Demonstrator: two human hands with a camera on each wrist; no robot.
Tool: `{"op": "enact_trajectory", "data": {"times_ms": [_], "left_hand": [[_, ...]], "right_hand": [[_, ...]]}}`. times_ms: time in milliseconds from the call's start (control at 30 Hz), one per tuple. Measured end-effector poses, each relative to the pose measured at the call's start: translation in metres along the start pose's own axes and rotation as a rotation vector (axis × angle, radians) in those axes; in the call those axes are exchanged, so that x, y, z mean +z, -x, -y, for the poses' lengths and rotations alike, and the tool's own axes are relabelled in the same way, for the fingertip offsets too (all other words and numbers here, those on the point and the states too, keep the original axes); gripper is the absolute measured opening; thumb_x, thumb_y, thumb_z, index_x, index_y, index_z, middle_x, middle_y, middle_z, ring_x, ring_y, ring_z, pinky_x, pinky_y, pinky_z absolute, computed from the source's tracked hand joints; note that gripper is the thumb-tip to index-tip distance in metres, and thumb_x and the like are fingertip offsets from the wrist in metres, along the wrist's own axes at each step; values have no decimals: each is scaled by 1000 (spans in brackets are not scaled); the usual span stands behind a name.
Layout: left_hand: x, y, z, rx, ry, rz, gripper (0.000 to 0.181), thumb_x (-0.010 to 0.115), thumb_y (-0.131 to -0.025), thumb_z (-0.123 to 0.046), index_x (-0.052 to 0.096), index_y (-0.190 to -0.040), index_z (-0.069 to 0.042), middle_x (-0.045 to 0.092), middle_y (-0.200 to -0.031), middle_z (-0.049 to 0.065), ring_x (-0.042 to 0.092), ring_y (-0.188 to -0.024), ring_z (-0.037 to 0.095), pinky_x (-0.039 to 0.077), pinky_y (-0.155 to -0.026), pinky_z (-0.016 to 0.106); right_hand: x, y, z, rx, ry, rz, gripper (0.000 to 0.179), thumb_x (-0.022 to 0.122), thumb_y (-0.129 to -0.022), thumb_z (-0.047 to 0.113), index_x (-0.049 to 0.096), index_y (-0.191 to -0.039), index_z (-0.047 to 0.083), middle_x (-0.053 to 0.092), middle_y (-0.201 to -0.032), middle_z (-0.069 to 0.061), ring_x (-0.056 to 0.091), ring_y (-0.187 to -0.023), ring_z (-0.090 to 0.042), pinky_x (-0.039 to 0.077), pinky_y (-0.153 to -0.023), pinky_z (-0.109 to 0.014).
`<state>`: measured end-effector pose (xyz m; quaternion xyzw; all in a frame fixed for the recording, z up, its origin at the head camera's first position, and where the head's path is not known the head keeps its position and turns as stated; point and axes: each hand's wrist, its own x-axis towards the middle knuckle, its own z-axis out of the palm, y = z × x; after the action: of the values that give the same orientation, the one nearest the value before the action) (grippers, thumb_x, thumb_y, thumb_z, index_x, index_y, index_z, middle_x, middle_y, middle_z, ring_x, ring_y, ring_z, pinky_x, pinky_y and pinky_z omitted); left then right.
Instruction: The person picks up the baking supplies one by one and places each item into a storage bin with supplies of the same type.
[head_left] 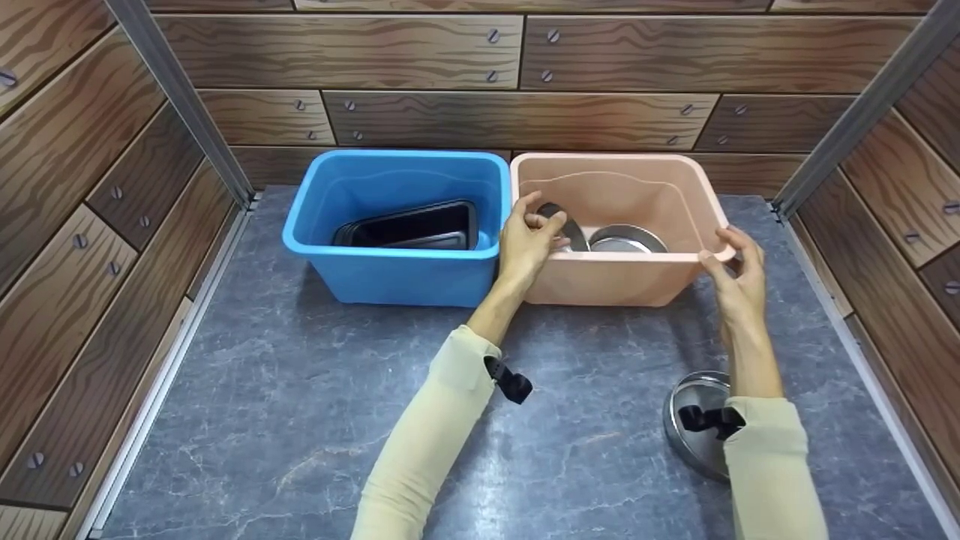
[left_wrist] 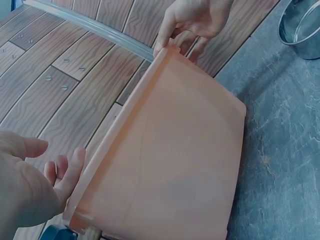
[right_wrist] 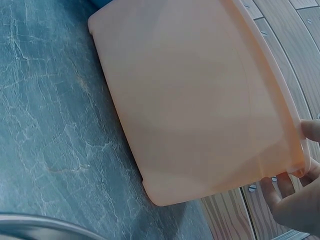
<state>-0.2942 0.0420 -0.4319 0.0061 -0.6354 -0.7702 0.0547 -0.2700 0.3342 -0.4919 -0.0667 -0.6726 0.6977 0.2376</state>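
Observation:
A peach plastic bin [head_left: 600, 281] stands on the grey marbled surface. Inside it lie a round metal pan [head_left: 626, 238] and a second dark-rimmed round piece [head_left: 568, 227] tilted against the near left side. My left hand [head_left: 527, 236] is over the bin's front left corner, fingers relaxed, thumb apart from them; in the left wrist view the left hand [left_wrist: 35, 182] is right at the rim. At the front right corner, my right hand [head_left: 739, 277] grips the rim between thumb and fingers, as the right hand [right_wrist: 297, 197] also shows in the right wrist view.
Left of the peach bin stands a blue bin [head_left: 405, 277] holding dark rectangular trays [head_left: 420, 225]. A round metal pan [head_left: 694, 442] lies on the surface, partly hidden under my right forearm. Wood-patterned walls [head_left: 420, 52] with metal edge rails enclose the back and sides.

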Motion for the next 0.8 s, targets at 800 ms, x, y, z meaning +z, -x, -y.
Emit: {"op": "enact_trajectory", "data": {"times_ms": [800], "left_hand": [[-20, 19, 14, 64, 170, 112, 44, 72, -95, 2, 58, -136, 2, 59, -85, 4, 67, -77, 24, 65, -73, 36]], "right_hand": [[-20, -13, 9, 22, 181, 175, 43, 71, -95, -1, 60, -136, -3, 41, -136, 10, 47, -112, -11, 42, -92, -16]]}}
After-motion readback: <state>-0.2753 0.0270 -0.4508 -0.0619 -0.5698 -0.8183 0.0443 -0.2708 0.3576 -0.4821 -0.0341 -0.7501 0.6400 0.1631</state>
